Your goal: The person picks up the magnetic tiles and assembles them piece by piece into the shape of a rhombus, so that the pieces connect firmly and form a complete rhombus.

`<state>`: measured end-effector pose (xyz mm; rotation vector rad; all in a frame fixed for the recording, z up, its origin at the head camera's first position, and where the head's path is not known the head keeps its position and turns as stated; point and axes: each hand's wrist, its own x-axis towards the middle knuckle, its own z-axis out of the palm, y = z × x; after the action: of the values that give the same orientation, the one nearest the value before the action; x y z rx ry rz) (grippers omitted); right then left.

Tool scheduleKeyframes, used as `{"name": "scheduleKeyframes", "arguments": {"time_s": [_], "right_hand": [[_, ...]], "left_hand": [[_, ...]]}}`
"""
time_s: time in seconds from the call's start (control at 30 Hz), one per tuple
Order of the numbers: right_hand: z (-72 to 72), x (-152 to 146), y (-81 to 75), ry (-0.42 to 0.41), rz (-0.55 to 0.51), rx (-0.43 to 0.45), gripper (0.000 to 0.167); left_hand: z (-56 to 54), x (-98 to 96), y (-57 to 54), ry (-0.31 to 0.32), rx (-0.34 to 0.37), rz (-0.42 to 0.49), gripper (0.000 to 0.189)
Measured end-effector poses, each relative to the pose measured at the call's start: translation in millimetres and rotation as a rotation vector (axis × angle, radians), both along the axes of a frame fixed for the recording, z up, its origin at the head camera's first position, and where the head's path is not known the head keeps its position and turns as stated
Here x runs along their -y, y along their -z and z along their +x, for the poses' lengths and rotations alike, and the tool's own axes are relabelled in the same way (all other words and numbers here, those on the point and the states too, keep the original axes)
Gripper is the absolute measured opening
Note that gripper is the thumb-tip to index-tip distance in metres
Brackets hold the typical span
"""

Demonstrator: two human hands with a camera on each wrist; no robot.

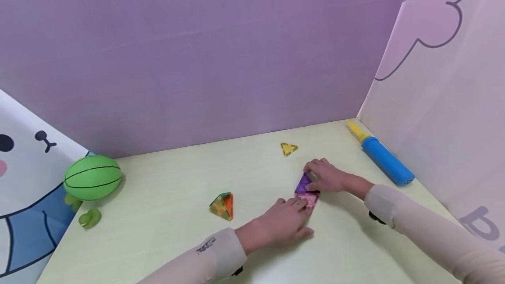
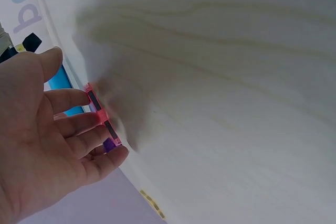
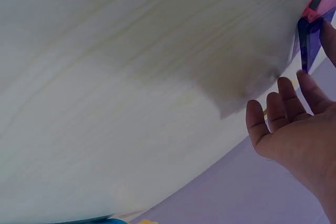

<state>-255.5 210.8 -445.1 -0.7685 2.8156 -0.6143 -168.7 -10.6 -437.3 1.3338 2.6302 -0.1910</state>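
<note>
My right hand (image 1: pixel 327 177) pinches a purple triangular magnetic tile (image 1: pixel 302 184) between thumb and index finger, the other fingers loosely bent. Against the purple tile's near edge is a pink triangular magnetic tile (image 1: pixel 313 198). The fingertips of my left hand (image 1: pixel 281 222) rest on the pink tile, with the thumb held apart from it. In the left wrist view, the pink tile (image 2: pixel 101 109) shows edge-on at those fingertips. The right wrist view shows the purple tile (image 3: pixel 310 43) tilted beside the pink one. Fingers partly cover both tiles.
A small pointed shape of orange, yellow and green tiles (image 1: pixel 222 206) stands left of my hands. Farther back lies a yellow triangular tile (image 1: pixel 289 149). A blue pump (image 1: pixel 387 160) lies by the right wall; a green ball (image 1: pixel 93 177) and green toy (image 1: pixel 90 218) sit at left.
</note>
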Motion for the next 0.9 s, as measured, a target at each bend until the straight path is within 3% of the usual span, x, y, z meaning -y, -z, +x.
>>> {"name": "scheduleKeyframes", "arguments": {"time_s": [0.3,0.53,0.9], "right_hand": [[1.5,3.2,-1.4,0.075,-0.145,0.106,0.035],[8.6,4.0,-3.0,0.067,-0.213,0.084,0.035],[17.3,-0.2,-5.6,0.024,-0.169,0.048,0.02]], "left_hand": [[-1.6,-0.2,0.5,-0.012,0.018,-0.011,0.068],[-2.4,-0.8,1.3,-0.018,0.03,-0.005,0.069],[-1.6,-1.1,-0.6,-0.024,0.043,0.001,0.069]]}}
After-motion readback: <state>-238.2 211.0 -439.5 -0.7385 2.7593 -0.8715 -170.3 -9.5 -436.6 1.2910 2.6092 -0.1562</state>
